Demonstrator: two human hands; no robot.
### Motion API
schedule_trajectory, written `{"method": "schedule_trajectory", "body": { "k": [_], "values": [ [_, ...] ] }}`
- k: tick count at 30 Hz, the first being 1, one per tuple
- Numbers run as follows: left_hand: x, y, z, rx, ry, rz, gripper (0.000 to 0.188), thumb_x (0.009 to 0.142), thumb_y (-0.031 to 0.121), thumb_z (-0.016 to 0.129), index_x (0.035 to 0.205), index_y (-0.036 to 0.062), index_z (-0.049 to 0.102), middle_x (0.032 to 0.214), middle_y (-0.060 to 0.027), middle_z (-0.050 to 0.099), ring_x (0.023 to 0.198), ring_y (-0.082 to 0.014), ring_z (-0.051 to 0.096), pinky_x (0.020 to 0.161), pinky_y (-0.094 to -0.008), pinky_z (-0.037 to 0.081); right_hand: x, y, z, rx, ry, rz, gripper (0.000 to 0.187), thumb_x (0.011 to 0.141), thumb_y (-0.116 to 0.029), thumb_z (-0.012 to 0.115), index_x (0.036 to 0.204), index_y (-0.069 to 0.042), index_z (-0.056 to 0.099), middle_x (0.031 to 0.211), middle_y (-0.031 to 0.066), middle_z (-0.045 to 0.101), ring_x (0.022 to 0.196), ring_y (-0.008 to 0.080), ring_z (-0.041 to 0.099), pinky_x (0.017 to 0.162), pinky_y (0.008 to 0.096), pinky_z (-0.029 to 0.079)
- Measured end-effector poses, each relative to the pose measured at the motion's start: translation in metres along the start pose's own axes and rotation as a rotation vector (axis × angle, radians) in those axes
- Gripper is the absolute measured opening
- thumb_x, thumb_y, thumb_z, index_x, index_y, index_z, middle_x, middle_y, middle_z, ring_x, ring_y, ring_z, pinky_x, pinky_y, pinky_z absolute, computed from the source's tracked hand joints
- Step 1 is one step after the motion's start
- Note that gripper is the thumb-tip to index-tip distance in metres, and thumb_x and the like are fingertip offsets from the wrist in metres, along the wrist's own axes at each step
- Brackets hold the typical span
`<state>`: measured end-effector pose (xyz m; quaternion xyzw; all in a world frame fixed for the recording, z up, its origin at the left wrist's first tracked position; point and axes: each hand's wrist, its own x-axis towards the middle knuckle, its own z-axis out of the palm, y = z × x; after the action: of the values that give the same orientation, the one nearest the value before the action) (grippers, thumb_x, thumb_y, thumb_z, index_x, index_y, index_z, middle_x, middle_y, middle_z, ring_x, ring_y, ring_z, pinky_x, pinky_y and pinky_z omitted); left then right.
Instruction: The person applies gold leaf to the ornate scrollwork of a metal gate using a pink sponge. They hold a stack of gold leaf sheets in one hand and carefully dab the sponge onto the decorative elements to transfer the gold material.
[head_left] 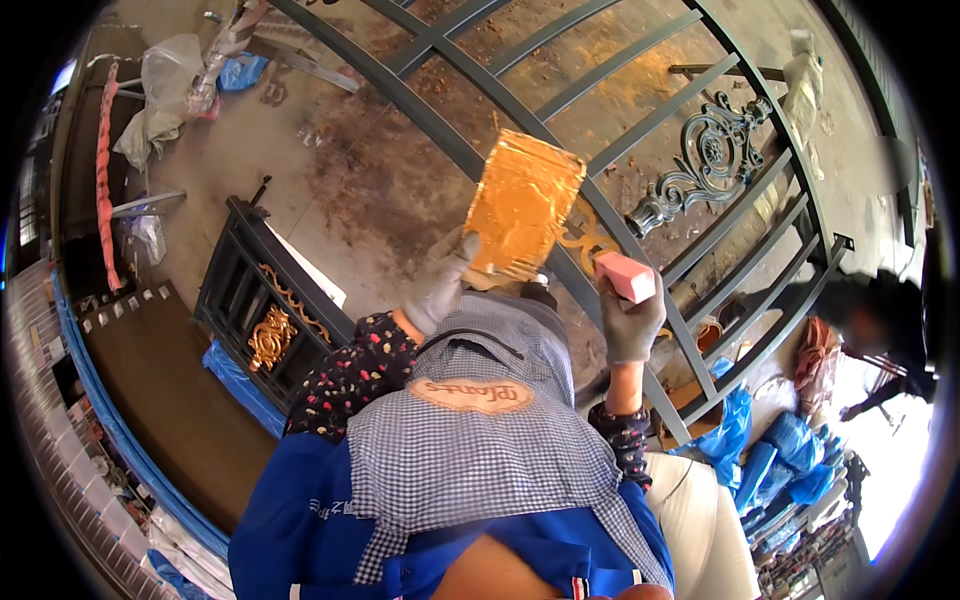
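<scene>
My gloved left hand grips the near left edge of a flat rectangular piece coated in wet-looking gold paint. Between the fingers of my gloved right hand is a pink sponge block, its top face turned up. Just beyond the sponge, a gold-coloured scroll ornament sits among the bars of a dark grey metal frame. The painted piece hides part of that frame. Farther right on it, another scroll ornament is still dark grey.
A dark metal panel with a gold ornament stands at left, beside a brown board. Blue plastic-wrapped bundles lie at right, near a person in dark clothing. Clear plastic wrap lies far left.
</scene>
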<state>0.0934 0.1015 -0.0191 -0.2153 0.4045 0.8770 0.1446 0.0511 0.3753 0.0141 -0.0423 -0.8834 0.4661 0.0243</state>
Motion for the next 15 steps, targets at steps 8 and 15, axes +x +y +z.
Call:
{"method": "schedule_trajectory", "body": {
  "k": [8,15],
  "values": [
    [0.017,0.001,0.013,-0.109,-0.115,-0.124,0.047,0.106,0.032,0.052,0.14,-0.0007,0.049,0.13,-0.0106,0.063,0.113,-0.0199,0.065,0.097,-0.0336,0.056,-0.006,-0.08,0.048,-0.126,-0.028,-0.236,0.039,0.076,-0.016,0.081,0.11,-0.008,0.063,0.1,0.0126,0.066,0.089,0.035,0.067,0.077,0.0405,0.055],
    [0.016,0.005,-0.002,0.216,-0.114,-0.19,0.043,0.106,0.034,0.051,0.133,0.0007,0.055,0.115,-0.0049,0.069,0.1,-0.0105,0.066,0.081,-0.023,0.055,-0.028,-0.087,0.071,-0.22,-0.115,-0.239,0.038,0.075,-0.018,0.081,0.108,-0.01,0.064,0.098,0.0113,0.066,0.084,0.0338,0.068,0.071,0.0411,0.056]
  ]
}}
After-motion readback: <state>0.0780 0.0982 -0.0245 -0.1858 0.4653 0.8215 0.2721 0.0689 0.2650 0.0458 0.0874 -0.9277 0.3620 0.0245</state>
